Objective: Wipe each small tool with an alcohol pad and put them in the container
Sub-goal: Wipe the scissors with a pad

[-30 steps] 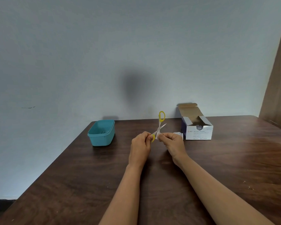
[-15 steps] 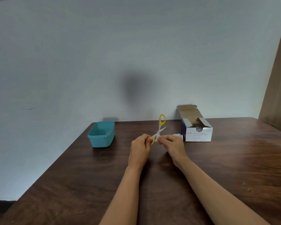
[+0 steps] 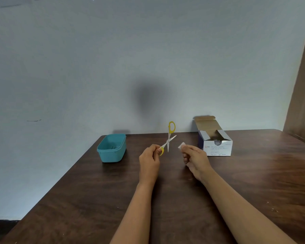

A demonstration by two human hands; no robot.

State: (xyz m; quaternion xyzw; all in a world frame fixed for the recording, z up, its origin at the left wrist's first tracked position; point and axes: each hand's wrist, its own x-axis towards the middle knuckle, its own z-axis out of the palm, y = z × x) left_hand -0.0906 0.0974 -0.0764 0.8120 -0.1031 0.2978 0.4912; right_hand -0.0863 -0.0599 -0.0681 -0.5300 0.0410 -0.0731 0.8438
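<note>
our right hand (image 3: 195, 156) pulls the pinched alcohol pad (image 3: 181, 145) off the scissors (image 3: 169, 138); wiping looks done.
left hand (image 3: 149, 160) pinches their handle over mid-desk; next we drop them in the container (image 3: 111, 148), far-left corner.

scissors (image 3: 169, 140): yellow-handled, blades open, aloft | pad (image 3: 181, 145): white, pinched | container (image 3: 113, 155): teal, left

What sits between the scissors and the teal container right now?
Nothing: the head view shows only bare table between the scissors, gripped by the left hand, and the teal container.
</note>
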